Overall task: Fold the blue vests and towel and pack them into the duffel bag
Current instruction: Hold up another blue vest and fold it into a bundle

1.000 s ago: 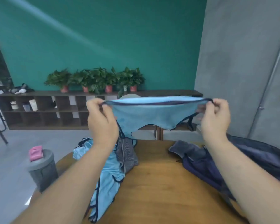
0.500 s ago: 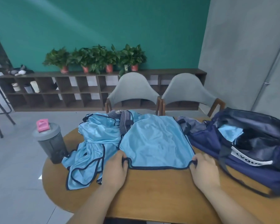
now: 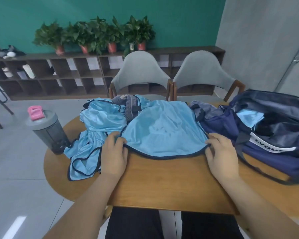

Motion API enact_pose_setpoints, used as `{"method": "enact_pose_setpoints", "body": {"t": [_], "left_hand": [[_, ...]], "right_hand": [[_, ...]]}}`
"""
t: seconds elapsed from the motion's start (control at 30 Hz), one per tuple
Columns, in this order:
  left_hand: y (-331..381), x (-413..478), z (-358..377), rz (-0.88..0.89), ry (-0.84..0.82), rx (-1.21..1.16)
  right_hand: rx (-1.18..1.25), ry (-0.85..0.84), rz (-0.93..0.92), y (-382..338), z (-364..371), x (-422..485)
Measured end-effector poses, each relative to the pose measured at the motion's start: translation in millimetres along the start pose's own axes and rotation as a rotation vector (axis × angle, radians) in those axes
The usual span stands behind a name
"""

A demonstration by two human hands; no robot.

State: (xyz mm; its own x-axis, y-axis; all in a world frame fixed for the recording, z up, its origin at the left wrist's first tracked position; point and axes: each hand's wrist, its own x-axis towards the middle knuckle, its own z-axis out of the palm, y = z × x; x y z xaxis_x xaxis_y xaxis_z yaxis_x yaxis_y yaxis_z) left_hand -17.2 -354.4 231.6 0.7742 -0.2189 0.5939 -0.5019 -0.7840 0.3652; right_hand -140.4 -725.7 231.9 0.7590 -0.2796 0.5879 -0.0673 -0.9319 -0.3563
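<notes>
My left hand (image 3: 113, 154) and right hand (image 3: 222, 157) rest on the round wooden desk (image 3: 162, 183), fingers (image 3: 115, 138) pinching the near hem corners of the flat-spread, shiny light-blue vest (image 3: 162, 133). Fabric appears thin, limp, slippery: hold the navy-trimmed edges.

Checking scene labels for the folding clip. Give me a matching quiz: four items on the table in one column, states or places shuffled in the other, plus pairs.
1. centre vest
2. duffel bag
3. shaker bottle
4. vest heap

A. upright, at the table left edge
B. open, on the right, light-blue cloth inside
C. spread flat, near corners pinched by left hand and right hand
D. crumpled, left of the spread one

Pairs: 1-C, 2-B, 3-A, 4-D
</notes>
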Motion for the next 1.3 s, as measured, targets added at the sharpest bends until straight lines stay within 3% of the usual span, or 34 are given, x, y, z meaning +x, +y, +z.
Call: {"method": "enact_pose_setpoints", "body": {"t": [0.1,0.23,0.4,0.57,0.7,0.77,1.03,1.3], "left_hand": [[7,-8,-13,0.051,0.061,-0.147],[7,-24,-24,0.02,0.061,-0.251],[0,-37,-33,-0.095,0.008,-0.169],[-3,-43,-42,0.077,-0.006,-0.124],[-2,-47,-40,0.205,-0.245,-0.04],[-1,-49,-40,0.195,-0.303,0.022],[2,-56,-39,0.378,-0.176,0.16],[11,-83,-61,0.345,-0.156,0.157]], "right_hand": [[0.209,0.076,-0.026,-5,-12,-6],[0.342,0.125,0.137,-8,-26,-11],[0.214,0.021,0.004,2,-32,-21],[0.108,-0.109,-0.191,14,-40,-32],[0.017,-0.294,-0.228,20,-44,-37],[-0.028,-0.267,-0.188,22,-46,-38],[-0.252,-0.082,-0.06,11,-64,-56],[-0.181,0.028,-0.105,4,-94,-87]]}}
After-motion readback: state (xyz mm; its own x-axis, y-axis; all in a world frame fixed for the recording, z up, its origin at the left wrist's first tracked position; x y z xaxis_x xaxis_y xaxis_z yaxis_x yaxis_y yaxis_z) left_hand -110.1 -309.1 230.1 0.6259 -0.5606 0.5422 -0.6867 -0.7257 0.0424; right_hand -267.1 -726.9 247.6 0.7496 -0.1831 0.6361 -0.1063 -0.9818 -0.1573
